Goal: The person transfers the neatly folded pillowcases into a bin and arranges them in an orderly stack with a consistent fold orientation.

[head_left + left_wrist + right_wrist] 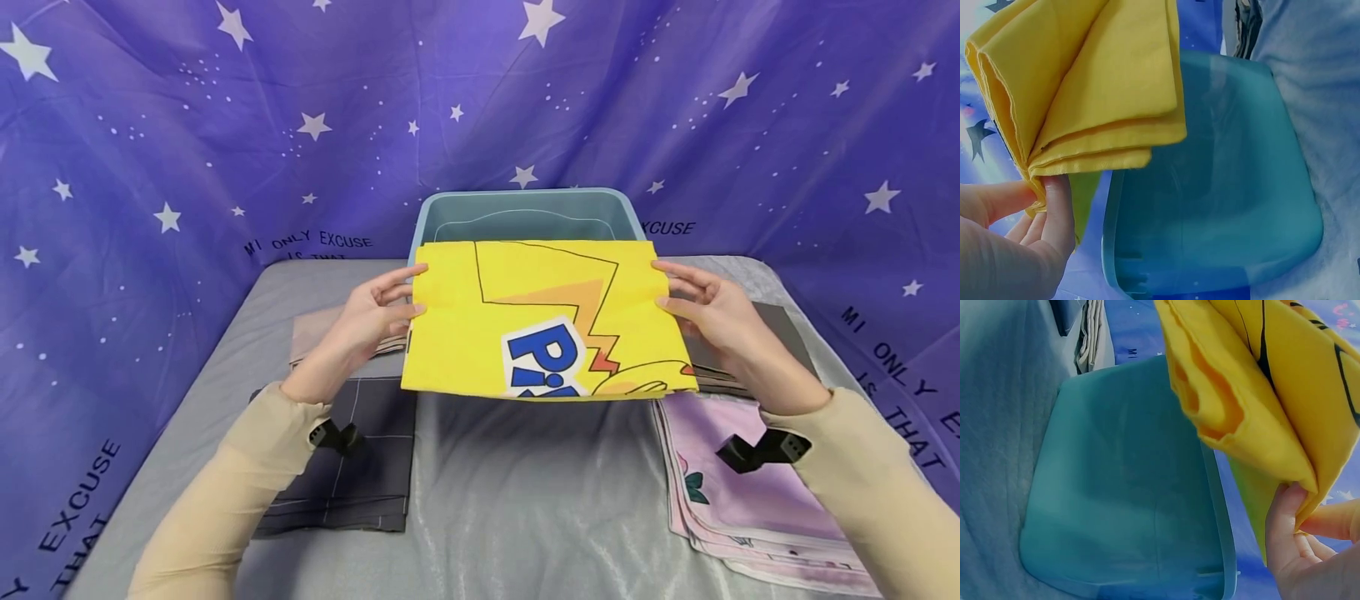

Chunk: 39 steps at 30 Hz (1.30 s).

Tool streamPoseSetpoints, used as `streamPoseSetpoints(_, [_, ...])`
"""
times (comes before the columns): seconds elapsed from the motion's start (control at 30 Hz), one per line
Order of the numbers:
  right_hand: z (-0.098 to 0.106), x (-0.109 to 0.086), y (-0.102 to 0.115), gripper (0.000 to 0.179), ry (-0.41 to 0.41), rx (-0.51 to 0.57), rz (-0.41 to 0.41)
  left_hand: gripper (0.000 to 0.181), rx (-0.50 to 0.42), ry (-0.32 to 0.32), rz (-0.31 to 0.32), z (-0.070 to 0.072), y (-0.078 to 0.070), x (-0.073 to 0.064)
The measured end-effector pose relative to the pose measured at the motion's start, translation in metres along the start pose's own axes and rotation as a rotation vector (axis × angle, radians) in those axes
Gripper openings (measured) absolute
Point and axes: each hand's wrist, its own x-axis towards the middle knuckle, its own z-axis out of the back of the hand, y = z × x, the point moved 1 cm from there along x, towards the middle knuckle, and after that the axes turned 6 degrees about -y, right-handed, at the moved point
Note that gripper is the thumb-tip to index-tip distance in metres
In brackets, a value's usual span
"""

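A folded yellow cloth with a cartoon print and blue letters is held up between both hands, in front of a blue-green plastic bin. My left hand pinches its left edge between thumb and fingers. The opposite edge is pinched the same way by my right hand. Several folded layers of the yellow cloth hang loose in the left wrist view. From the right wrist view, the rolled layers of the cloth show beside the bin. The cloth hides the bin's lower front.
Dark checked folded fabric lies at the front left, a beige folded piece behind it. To the right are a pink floral folded stack and a grey-brown folded piece. Grey fabric covers the surface; a purple star-printed curtain hangs behind.
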Motion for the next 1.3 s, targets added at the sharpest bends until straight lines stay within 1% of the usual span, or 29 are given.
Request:
streamPoseSetpoints(0.03, [-0.001,0.001,0.002,0.054,-0.003,-0.017,-0.001,0.057,0.001,-0.003,-0.001,0.000,-0.001,0.001])
streamPoseSetpoints(0.23, [-0.001,0.007,0.012,0.057,0.033,0.074,-0.018,0.056,0.016,-0.011,-0.011,0.000,-0.007,0.010])
streamPoseSetpoints(0.33, [-0.001,0.011,0.015,0.057,0.040,0.086,-0.027,0.056,0.021,-0.014,-0.005,0.000,-0.010,0.014])
streamPoseSetpoints(0.5, [-0.001,0.020,0.019,0.056,0.041,0.057,-0.032,0.055,0.033,-0.033,0.004,0.000,-0.015,0.021])
streamPoseSetpoints(0.73, [0.000,0.030,0.026,0.057,0.046,0.065,-0.055,0.055,0.098,-0.081,0.033,-0.003,-0.022,0.033])
streamPoseSetpoints(0.87, [0.001,0.035,0.030,0.059,0.042,0.039,-0.076,0.053,0.124,-0.104,0.048,-0.005,-0.026,0.038])
streamPoseSetpoints(1.07, [0.002,0.046,0.036,0.060,0.037,0.017,-0.121,0.052,0.149,-0.129,0.062,-0.008,-0.035,0.047])
streamPoseSetpoints(1.3, [0.004,0.059,0.044,0.058,0.044,0.002,-0.147,0.052,0.166,-0.140,0.075,-0.009,-0.046,0.061])
